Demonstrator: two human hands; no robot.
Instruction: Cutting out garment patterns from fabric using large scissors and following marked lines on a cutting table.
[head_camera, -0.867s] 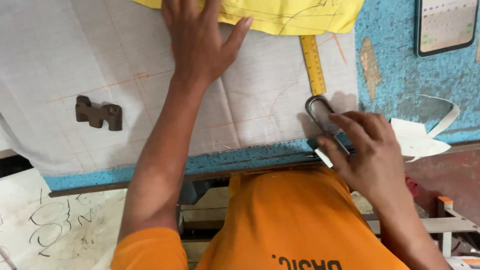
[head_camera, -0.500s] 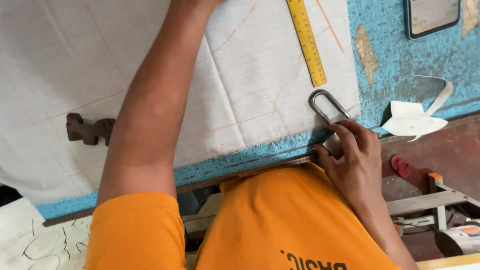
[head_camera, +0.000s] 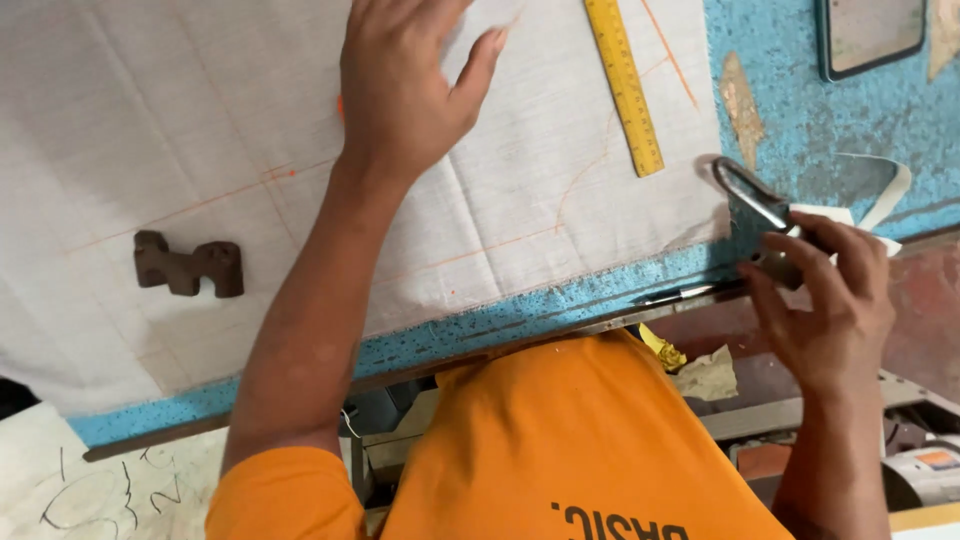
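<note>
Matt woven white cloth (head_camera: 250, 130) on a rough, chipped blue tabletop (head_camera: 800, 120) — shiny metal scissors (head_camera: 752, 195), yellow ruler (head_camera: 624, 85).

From my feed I make out one screen only: a flat rectangular phone-like device with a dark teal rim and a pale grey-beige glass face (head_camera: 873, 35), lying at the top right on the speckled blue tabletop (head_camera: 800, 120). Its upper part runs out of view. It sits well apart from the white cloth, to the right of it. The face looks dull and shows no picture I can read. I see no packages, labels or signs.
</note>
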